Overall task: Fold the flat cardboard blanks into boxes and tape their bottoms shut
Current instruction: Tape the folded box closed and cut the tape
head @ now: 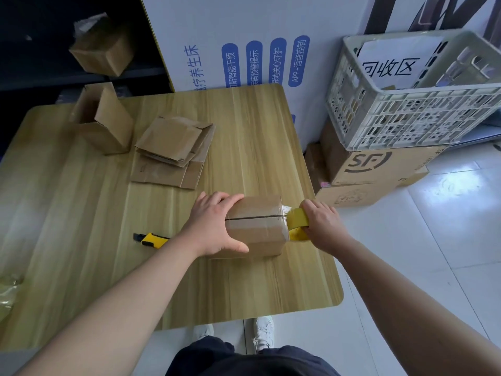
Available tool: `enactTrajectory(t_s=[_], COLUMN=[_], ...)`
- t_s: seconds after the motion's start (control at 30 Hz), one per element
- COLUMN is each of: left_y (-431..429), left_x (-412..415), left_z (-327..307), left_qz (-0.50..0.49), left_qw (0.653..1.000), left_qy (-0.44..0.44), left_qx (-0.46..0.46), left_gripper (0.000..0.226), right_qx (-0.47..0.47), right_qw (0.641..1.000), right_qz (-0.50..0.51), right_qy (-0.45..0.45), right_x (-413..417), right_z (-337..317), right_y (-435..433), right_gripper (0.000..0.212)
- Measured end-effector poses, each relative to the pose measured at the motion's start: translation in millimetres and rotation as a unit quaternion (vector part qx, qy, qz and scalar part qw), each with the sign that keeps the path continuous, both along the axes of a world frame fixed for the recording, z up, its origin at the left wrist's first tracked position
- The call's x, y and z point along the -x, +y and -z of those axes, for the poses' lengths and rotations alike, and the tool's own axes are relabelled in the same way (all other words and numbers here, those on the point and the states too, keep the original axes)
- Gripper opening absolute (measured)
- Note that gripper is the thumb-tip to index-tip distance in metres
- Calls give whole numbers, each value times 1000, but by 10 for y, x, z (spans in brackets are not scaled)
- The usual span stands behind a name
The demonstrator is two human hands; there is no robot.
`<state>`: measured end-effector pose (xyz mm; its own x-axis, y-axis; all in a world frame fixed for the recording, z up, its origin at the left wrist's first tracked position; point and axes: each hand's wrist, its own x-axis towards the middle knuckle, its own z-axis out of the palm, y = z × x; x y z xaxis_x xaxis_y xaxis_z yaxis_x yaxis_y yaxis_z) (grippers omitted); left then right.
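Observation:
A small cardboard box [257, 226] stands near the right edge of the wooden table [257, 137], its closed flaps up with a dark seam across them. My left hand [214, 223] grips the box's left end, fingers over the far side and thumb on the near side. My right hand [322, 223] holds a yellow tape roll [296, 221] against the box's right end, where clear tape wrinkles over the corner. A stack of flat cardboard blanks [173, 150] lies further back on the table.
A yellow utility knife [151, 239] lies left of the box. A folded box with open flaps [105, 123] stands at the back left, another [103, 50] on a dark shelf. A white plastic crate [412, 99] sits on cartons beyond the table's right edge.

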<state>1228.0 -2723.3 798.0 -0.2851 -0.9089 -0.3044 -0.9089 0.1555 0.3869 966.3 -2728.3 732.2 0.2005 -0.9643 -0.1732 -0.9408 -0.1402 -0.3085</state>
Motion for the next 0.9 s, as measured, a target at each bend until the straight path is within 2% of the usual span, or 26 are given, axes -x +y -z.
enactTrajectory(t_s=[0.13,0.23,0.3,0.37,0.43,0.57,0.63,0.7,0.83,0.9], left_y=[12,20,49,52,21,-28,-20,-32,-50,-38], left_x=[-32,-54,-23,20,66,250,305,290,274,294], left_z=[34,173,246,285,320,392,445,453,408,414], left_qz=[17,100,131,124,95,19,5,10,79,100], left_qw=[1000,985,970,969,978,994,991,988,980,976], left_qy=[-10,-127,-181,-181,-158,-80,-92,-112,-139,-144], left_qx=[-5,58,100,110,100,73,99,108,121,126], left_gripper=[113,113,98,83,77,87,90,85,59,54], right_qx=[-16,-20,-34,-40,-38,-52,-55,-65,-109,-116], right_qw=[1000,1000,999,998,996,996,996,994,981,979], right_qz=[-9,6,21,43,54,59,54,53,44,40], right_qy=[1,-11,-21,-38,-51,-50,-49,-65,-157,-166], right_x=[-17,-45,-101,-192,-286,-347,-343,-330,-287,-273], right_z=[0,-4,-12,4,23,-10,-27,-33,-24,-16], right_y=[-43,-41,1,77,146,164,166,195,269,286], right_gripper=[33,31,31,28,24,29,32,34,39,37])
